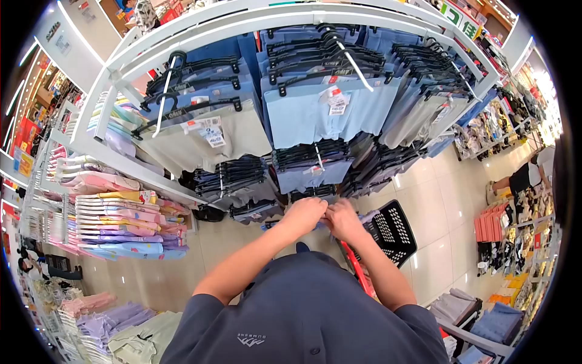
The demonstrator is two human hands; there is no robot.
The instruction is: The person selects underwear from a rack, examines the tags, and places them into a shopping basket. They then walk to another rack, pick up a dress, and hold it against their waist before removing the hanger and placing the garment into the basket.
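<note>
My left hand point(306, 216) and my right hand point(344, 219) are close together in front of the rack's lower part, fingers curled in toward each other. Whatever they pinch between them is too small or hidden to make out. Just beyond them hang blue shorts point(315, 178) on a lower prong, with more dark hangers partly hidden below. Above, light blue shorts point(330, 112) with a white and red tag hang on black clip hangers. Grey-beige shorts point(203, 142) hang to the left, others point(418, 118) to the right.
A black perforated basket point(394, 233) stands on the tiled floor right of my arm, beside a red bar point(359, 270). Pastel children's clothes point(121, 221) hang at left. Folded garments point(497, 321) lie at lower right. Another person point(526, 177) is at the far right.
</note>
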